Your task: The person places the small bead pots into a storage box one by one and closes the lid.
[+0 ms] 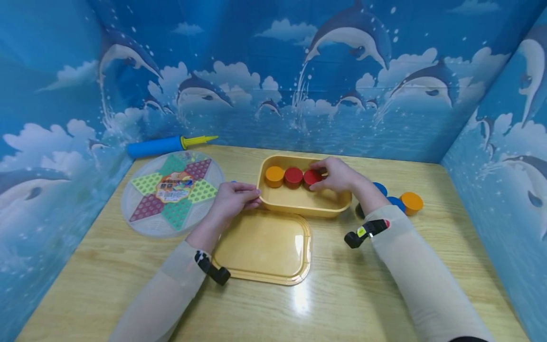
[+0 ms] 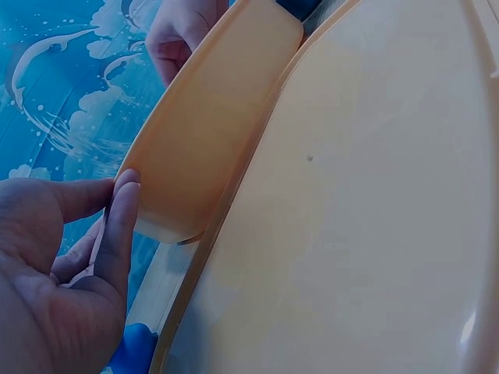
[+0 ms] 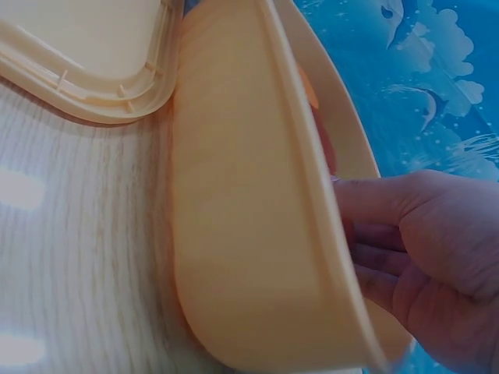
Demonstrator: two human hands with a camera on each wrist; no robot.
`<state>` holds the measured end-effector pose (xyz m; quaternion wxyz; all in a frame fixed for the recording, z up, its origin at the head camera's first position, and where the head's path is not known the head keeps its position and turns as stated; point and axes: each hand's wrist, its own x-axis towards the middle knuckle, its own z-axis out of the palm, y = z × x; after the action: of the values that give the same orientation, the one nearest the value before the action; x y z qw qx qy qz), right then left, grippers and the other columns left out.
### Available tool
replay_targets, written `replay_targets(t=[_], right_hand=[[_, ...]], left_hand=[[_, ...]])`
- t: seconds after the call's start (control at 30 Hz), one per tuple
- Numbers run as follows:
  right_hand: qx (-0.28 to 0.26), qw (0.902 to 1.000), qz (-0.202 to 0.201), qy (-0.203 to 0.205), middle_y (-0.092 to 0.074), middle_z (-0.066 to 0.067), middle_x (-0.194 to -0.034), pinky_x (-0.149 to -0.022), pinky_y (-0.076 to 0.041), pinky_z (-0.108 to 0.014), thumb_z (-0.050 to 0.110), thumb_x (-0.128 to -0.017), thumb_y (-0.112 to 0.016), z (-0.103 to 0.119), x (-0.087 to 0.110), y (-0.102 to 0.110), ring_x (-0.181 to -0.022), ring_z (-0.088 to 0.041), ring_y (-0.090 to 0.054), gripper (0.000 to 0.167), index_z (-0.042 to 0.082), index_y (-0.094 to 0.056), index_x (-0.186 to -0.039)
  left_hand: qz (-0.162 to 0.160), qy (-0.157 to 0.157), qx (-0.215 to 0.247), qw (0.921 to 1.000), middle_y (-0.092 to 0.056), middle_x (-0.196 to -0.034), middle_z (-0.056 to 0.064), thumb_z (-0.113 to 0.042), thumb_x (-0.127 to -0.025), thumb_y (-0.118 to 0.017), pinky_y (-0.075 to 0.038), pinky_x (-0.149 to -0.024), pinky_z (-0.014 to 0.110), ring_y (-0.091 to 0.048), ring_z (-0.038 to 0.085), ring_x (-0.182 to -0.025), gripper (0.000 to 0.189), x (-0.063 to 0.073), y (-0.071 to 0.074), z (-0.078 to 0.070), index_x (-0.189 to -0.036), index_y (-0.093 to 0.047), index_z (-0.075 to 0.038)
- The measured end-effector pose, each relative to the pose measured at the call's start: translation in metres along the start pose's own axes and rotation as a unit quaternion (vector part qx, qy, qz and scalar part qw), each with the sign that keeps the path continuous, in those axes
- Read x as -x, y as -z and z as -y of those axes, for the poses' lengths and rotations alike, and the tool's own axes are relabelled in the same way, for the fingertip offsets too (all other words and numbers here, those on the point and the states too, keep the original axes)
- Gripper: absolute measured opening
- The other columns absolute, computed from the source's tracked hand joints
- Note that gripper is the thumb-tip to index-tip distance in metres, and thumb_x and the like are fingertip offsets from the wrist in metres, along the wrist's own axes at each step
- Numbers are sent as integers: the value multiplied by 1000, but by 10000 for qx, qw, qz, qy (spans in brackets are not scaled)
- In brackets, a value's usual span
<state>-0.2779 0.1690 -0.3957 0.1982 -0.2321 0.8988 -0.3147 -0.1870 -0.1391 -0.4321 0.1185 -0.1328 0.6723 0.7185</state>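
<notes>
A yellow plastic box (image 1: 295, 202) stands near the back of the table, holding an orange round disc (image 1: 274, 175) and two red ones in a row. My left hand (image 1: 234, 199) pinches the box's left rim between thumb and fingers, as the left wrist view also shows. Reaching over the box's right part, my right hand (image 1: 339, 175) grips the rightmost red disc (image 1: 311, 179) beside the middle red disc (image 1: 293, 177). In the right wrist view the box wall (image 3: 242, 195) hides most of the discs and my right fingertips. The box's lid (image 1: 265, 247) lies flat in front of it.
Right of the box, partly behind my right forearm, are blue discs (image 1: 396, 204) and an orange disc (image 1: 411, 203). At left lie a round star-patterned game board (image 1: 175, 187) and a blue hand pump (image 1: 155, 147). Dolphin-printed walls (image 1: 273, 114) enclose the table.
</notes>
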Motion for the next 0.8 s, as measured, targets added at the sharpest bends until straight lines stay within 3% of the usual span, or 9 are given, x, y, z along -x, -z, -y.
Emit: replay_targets(t=[0.3, 0.6, 0.8], right_hand=[[-223, 9997, -106, -31, -54, -23, -153, -114, -51, -49, 14, -95, -82, -1, 22, 13, -138, -40, -54, 67, -6, -51, -152], [-107, 9994, -316, 74, -51, -24, -155, -118, -44, -56, 18, -99, -79, -2, 54, 27, -141, -42, -50, 66, -3, -50, -154], [-140, 9980, -574, 222, -53, -26, -153, -117, -46, -55, 19, -99, -80, -2, 77, 34, -140, -43, -52, 63, -3, -53, -152]], left_hand=[[-18, -37, -133, 9999, -72, -108, 24, -4, -98, -77, -67, -81, 32, -77, 23, -85, 32, 1, -1, 1, -125, -68, 10], [-34, -36, -90, 9999, -71, -109, 25, -3, -98, -77, -67, -81, 32, -77, 22, -84, 32, 1, 0, 1, -125, -68, 11], [-13, -28, -107, 9999, -71, -111, 24, -4, -98, -76, -66, -82, 33, -77, 22, -85, 32, 1, -1, 1, -126, -68, 10]])
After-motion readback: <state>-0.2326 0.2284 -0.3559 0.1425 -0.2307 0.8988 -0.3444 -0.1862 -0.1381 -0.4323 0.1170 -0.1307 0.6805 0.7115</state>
